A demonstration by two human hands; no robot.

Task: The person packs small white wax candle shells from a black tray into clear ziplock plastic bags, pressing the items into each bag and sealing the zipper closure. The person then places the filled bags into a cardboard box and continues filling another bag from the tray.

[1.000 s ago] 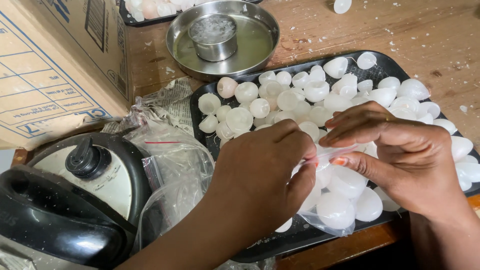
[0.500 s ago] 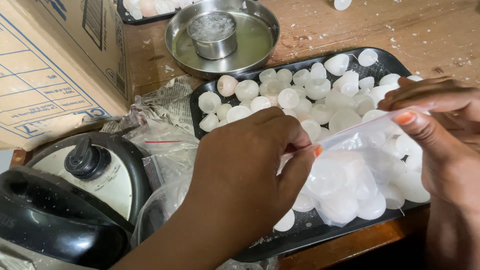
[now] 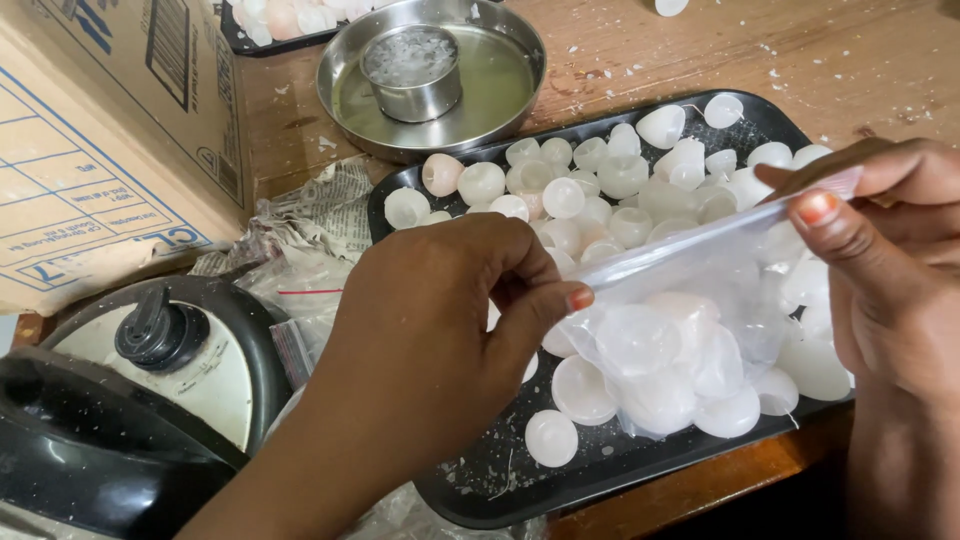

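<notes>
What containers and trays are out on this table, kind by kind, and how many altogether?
Black rectangular plastic trays: 2 — the near one, and one at the top edge
Round steel dish: 1
Small steel cup: 1
Clear plastic bag, held between left hand and right hand: 1
Brown cardboard box: 1
Total: 6

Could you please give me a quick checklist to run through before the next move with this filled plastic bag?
1. Left hand pinches the bag's top edge: ok.
2. Right hand grips the other end: ok.
3. Top strip of the clear plastic bag stretched straight between the hands: ok.
4. Strip pressed shut along its full length: cannot tell.
5. White pieces sit below the strip, none caught in it: ok.
6. Bag held over the black tray: ok.
</notes>
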